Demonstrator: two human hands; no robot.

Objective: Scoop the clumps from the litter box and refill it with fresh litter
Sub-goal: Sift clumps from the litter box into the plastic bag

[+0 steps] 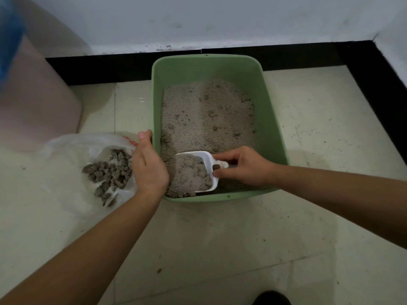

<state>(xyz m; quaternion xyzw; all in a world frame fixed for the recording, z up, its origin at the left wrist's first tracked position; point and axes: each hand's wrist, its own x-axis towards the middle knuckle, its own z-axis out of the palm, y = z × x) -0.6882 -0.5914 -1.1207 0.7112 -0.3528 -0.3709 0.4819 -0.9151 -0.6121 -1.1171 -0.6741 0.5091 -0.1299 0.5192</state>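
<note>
My right hand [244,167] pinches the short handle of a white scoop [196,172], fingers curled round it. The scoop, heaped with grey litter and lumps, sits between my two hands at the near end of the green litter box [275,128]. My left hand [149,166] grips the box's left wall, thumb on the rim. Just left of that hand a clear plastic bag [66,148] lies open on the floor [220,238], holding dark clumps [110,172]. Beyond the scoop, pale litter [207,115] covers the box bottom
</note>
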